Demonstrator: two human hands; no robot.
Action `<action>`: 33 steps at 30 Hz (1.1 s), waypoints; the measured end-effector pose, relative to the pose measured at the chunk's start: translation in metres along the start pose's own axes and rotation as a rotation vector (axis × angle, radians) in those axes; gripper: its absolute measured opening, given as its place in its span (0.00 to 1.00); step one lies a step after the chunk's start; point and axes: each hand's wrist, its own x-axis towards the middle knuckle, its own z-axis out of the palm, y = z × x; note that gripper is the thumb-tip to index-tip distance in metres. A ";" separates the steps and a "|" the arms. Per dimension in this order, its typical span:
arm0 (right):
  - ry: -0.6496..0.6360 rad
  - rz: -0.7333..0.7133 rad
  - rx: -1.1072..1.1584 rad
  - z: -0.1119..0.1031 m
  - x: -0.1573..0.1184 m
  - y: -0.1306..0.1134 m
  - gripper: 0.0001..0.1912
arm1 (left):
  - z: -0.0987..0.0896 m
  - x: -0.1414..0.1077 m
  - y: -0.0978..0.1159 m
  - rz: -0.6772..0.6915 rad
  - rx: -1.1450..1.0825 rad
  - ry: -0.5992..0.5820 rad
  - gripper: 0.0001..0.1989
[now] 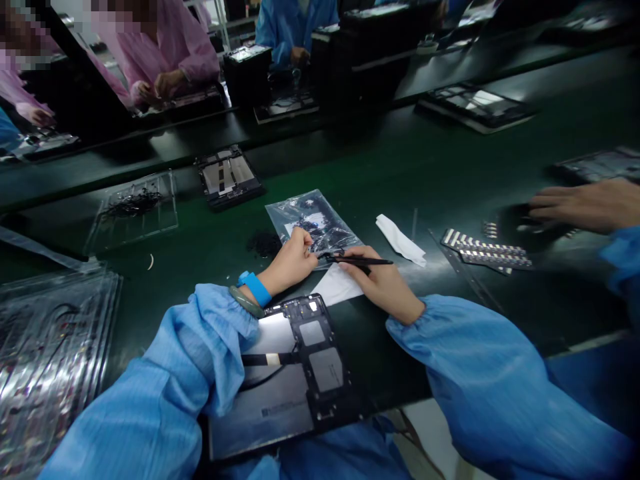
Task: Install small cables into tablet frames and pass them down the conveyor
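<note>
I can read no text from where I sit. Small print marks the opened device [293,387] before me, and the clear bag's [334,223] white slip [314,219] shows nothing legible.

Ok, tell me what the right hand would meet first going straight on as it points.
Probably the left hand, just beyond the slim black tool the right hand holds, though the plastic bag lies close too and depth is unclear.

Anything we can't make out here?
Head view, all:
Left hand: whether its fingers pinch anything; too small, blurred.
Black tool: tip, lost in blur.
Open device: part of its left side, behind the left sleeve.
Clear bag: what parts it holds; too small.
</note>
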 end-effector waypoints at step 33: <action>-0.415 0.641 1.071 0.062 -0.003 -0.119 0.13 | -0.072 -0.164 0.034 -0.538 -1.098 0.081 0.12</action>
